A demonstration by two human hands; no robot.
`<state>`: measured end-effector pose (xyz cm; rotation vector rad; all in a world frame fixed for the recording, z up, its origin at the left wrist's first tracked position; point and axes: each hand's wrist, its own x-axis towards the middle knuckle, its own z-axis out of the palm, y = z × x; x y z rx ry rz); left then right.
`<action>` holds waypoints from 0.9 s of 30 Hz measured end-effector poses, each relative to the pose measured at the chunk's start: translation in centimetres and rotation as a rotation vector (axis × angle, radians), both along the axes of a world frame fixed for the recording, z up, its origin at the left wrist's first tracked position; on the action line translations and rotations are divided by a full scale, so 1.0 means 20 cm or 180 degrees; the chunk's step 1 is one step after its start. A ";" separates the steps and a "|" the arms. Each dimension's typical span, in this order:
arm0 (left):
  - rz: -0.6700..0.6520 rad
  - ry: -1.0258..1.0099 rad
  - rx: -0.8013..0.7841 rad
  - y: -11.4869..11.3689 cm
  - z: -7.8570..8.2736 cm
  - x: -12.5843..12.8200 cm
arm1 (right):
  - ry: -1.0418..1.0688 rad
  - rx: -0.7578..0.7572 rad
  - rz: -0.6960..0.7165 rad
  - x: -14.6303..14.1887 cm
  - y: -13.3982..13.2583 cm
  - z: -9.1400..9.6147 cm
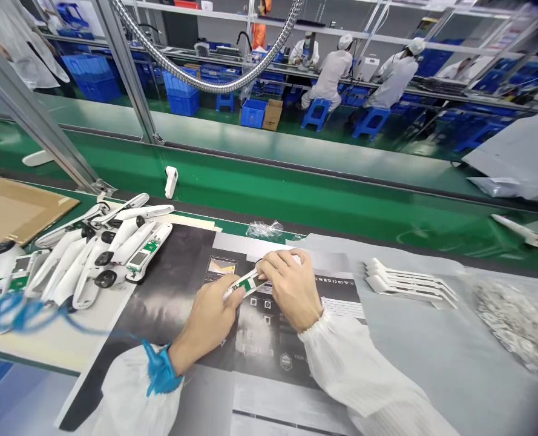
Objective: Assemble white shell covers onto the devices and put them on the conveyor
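As the device housing (247,283) slants lengthwise away rightward, the left hand (212,307) pinches its near end, the right hand (292,284) its far.

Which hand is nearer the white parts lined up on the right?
Right: the right hand is to the left of the white parts; the left hand is farther left.

Blue stools (318,105) on a green floor (292,125) along a far workbench (280,75)

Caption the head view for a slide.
Left hand and right hand hold a white device, green board exposed, above a printed sheet.
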<state>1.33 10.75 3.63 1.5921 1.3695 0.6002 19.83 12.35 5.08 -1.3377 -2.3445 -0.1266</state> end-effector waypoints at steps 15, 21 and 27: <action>0.0818 -0.0763 -0.1034 0.02 0.00 -0.05 | 0.0414 -0.1022 -0.1382 0.18 0.51 -0.17; 0.0788 -0.0741 -0.1309 0.01 0.03 -0.12 | 0.0196 -0.0830 -0.1631 0.63 0.19 -0.01; 0.0710 -0.0786 -0.1312 -0.01 0.05 -0.08 | -0.0039 -0.0752 -0.2199 1.20 -0.21 0.04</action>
